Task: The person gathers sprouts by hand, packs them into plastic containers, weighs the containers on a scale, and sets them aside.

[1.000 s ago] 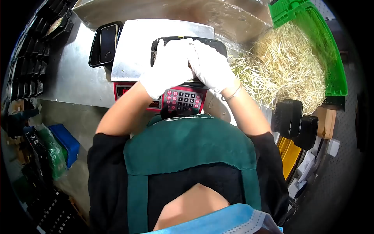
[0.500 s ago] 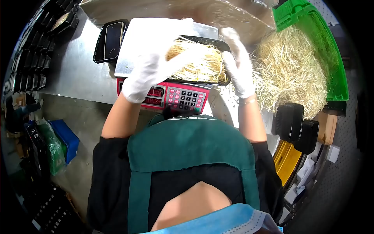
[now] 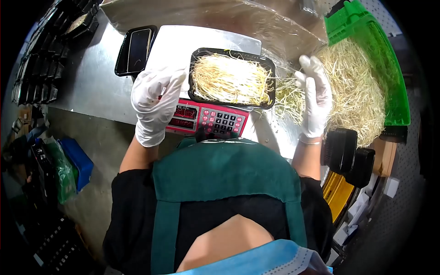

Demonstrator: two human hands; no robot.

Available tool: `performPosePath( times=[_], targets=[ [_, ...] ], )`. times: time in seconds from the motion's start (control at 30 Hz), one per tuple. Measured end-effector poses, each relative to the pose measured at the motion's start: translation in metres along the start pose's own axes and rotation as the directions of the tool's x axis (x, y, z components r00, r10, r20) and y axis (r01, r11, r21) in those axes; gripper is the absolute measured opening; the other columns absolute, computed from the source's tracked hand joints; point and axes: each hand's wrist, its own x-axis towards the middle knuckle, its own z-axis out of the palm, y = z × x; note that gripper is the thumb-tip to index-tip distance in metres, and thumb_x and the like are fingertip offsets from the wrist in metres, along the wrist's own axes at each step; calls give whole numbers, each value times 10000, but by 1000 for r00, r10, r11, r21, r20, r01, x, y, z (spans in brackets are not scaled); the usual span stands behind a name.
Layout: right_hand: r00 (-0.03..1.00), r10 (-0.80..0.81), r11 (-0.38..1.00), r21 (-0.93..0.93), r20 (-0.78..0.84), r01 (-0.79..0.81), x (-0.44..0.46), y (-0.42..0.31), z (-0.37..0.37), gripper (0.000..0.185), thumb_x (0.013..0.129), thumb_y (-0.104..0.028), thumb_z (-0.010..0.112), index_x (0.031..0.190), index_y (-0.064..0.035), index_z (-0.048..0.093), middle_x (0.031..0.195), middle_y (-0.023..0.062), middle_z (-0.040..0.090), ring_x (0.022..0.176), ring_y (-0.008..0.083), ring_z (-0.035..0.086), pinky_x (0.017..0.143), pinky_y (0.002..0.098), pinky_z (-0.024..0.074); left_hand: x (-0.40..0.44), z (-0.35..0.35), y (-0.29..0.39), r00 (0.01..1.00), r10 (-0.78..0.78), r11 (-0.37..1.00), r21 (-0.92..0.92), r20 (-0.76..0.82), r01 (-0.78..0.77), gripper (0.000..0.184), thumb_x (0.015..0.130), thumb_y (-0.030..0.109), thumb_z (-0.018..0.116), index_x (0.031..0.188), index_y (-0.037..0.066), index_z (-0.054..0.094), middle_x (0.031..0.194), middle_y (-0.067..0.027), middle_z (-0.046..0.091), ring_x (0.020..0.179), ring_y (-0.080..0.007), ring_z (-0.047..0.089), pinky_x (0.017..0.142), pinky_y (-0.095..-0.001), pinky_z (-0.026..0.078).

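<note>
A black plastic tray (image 3: 194,91) full of pale bean sprouts (image 3: 231,79) rests on the metal pan (image 3: 176,43) of a red weighing scale (image 3: 222,120). My left hand (image 3: 156,107), in a white glove, hovers just left of the tray, its fingers loosely bent with a gap between them and nothing visible inside. To the right of the tray, my gloved right hand (image 3: 316,98) is open with fingers raised, beside a big heap of sprouts (image 3: 355,91). The scale's red display is lit, but its digits are too blurred to read.
A green crate (image 3: 396,87) lies on its side behind the heap. Stacked black trays (image 3: 340,149) stand at the right edge. A phone (image 3: 138,50) sits in another black tray at left. Clear plastic film (image 3: 220,16) borders the back, and more black trays (image 3: 41,73) line the far left.
Both hands have moved away from the filled tray, the left one leftward and down, the right one to the right. The sprouts in the tray are now uncovered.
</note>
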Motion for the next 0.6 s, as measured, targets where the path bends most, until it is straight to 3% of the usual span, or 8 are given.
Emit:
performPosePath(
  times=[0.13, 0.17, 0.23, 0.33, 0.4, 0.47, 0.53, 0.6],
  targets=[
    [986, -144, 981, 123, -79, 153, -16, 67, 20, 500, 961, -210, 561, 1395, -9, 415, 1442, 172, 419, 1257, 250, 496, 1067, 366, 390, 0, 33, -2, 995, -48, 995, 88, 86, 41, 617, 735, 256, 807, 1256, 41, 555, 1211, -169, 598, 1091, -269, 576, 973, -398, 423],
    [954, -288, 953, -71, 85, 294, -3, 70, 22, 524, 948, -231, 578, 1395, -11, 415, 1457, 169, 399, 1298, 261, 451, 1099, 376, 343, 14, 42, 3, 932, -127, 991, 2, 339, 135, 708, 732, 343, 788, 1303, 41, 499, 1272, -178, 539, 1167, -292, 519, 1024, -410, 371],
    [911, -246, 872, -334, 332, 357, 10, 35, 43, 587, 912, -277, 617, 1394, -10, 413, 1440, 175, 415, 1326, 299, 421, 1115, 376, 314, 27, 55, 8, 805, -176, 968, -48, 566, 246, 803, 729, 431, 768, 1351, 41, 443, 1333, -188, 481, 1242, -315, 463, 1074, -422, 319],
    [839, 77, 674, -649, 538, 354, 10, 3, 68, 586, 918, -310, 607, 1378, 7, 430, 1384, 263, 451, 1347, 373, 384, 1118, 404, 299, 19, 72, 7, 794, 54, 995, 34, 605, -93, 766, 748, 416, 712, 1349, 28, 440, 1373, -191, 441, 1294, -341, 407, 1105, -488, 267],
    [796, -333, 562, -572, 505, 597, -7, 53, 73, 478, 869, -323, 626, 1189, 24, 545, 1043, 276, 552, 982, 436, 539, 877, 491, 452, 8, 75, 23, 793, -101, 960, 266, 601, -80, 708, 788, 374, 670, 1386, 66, 450, 1421, -180, 433, 1363, -350, 337, 1096, -574, 222],
    [673, -441, 475, -482, 594, 736, 2, 39, 76, 426, 864, -315, 628, 1115, 26, 578, 974, 258, 575, 892, 422, 564, 808, 482, 475, 1, 85, 20, 814, -116, 952, 298, 569, -73, 722, 754, 309, 660, 1398, 76, 433, 1411, -171, 445, 1352, -341, 345, 1074, -633, 199],
    [713, -255, 587, -482, 653, 651, 16, 35, 76, 417, 863, -317, 630, 1100, 24, 586, 946, 239, 592, 861, 406, 581, 791, 465, 485, 7, 80, 22, 671, -269, 951, 299, 691, 73, 724, 731, 301, 667, 1379, 67, 445, 1379, -162, 468, 1307, -343, 389, 1084, -605, 209],
    [708, -74, 673, -489, 702, 555, 24, 28, 72, 409, 862, -318, 631, 1086, 23, 594, 918, 221, 609, 831, 390, 597, 774, 448, 495, 5, 84, 15, 762, -193, 974, 213, 618, 74, 649, 715, 299, 689, 1302, 76, 524, 1310, -155, 509, 1248, -344, 431, 1055, -611, 241]
  ],
)
